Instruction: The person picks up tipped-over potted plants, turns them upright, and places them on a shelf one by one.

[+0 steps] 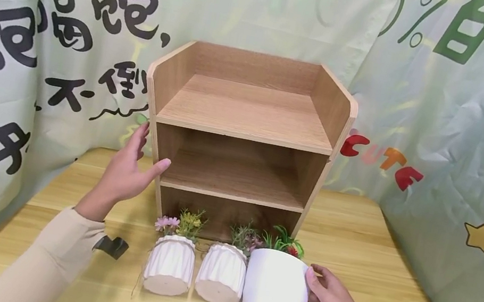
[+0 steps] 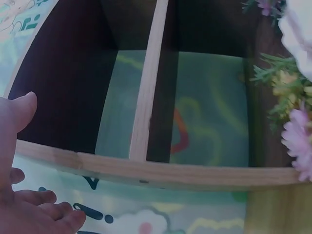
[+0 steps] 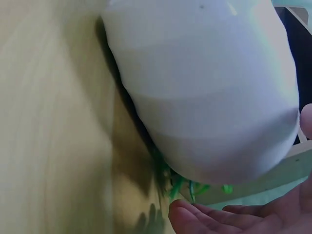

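A wooden shelf unit [image 1: 249, 112] with an upper deck and compartments below stands at the middle of the table. My left hand [image 1: 125, 173] is beside its left side panel, thumb spread from straight fingers, nothing held. In the left wrist view the hand [image 2: 29, 195] hovers by the panel's edge. In front of the shelf lie two small ribbed white flowerpots [image 1: 169, 268] [image 1: 221, 277] and a larger smooth white flowerpot [image 1: 276, 294], bases toward me, plants toward the shelf. My right hand [image 1: 337, 300] is at the larger pot's right side, thumb right at its rim, fingers extended.
The pots lie side by side on the wooden table [image 1: 353, 235], blocking part of the lowest compartment. Printed cloth [image 1: 457, 145] hangs behind and along both sides. A black strap [image 1: 112, 246] sticks out at my left cuff.
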`<state>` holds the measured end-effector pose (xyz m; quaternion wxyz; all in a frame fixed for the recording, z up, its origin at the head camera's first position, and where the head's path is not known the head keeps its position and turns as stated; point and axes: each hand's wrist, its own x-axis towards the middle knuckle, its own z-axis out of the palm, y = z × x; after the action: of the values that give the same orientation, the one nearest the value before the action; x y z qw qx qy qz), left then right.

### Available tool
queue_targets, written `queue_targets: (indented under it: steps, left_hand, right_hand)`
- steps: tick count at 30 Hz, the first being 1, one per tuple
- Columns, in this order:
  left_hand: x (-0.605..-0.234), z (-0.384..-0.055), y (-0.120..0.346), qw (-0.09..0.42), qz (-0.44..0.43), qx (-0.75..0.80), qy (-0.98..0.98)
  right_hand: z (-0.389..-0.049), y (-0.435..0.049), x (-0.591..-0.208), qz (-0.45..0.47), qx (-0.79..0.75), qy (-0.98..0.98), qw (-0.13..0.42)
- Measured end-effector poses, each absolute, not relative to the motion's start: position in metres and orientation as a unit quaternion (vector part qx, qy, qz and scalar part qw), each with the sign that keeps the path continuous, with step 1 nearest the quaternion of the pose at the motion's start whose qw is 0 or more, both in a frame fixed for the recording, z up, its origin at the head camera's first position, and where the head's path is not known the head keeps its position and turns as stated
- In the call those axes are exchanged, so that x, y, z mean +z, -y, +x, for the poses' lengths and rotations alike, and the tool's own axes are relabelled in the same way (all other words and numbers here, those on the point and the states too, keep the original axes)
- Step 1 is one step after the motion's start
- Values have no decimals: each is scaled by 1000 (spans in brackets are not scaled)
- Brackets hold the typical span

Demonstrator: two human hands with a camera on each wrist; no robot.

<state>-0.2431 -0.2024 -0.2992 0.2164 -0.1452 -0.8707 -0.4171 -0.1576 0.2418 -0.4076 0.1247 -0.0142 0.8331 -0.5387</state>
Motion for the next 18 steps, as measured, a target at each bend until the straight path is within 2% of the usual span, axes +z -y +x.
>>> queue_targets:
  steps: [10, 18]
  left_hand:
    - [-296, -264, 190, 235, -144, -458, 845]
    - [-294, -276, 187, 227, -106, -448, 858]
  right_hand:
    - [-154, -233, -411, 17, -585, -794, 165]
    - [-150, -235, -417, -55, -618, -749, 233]
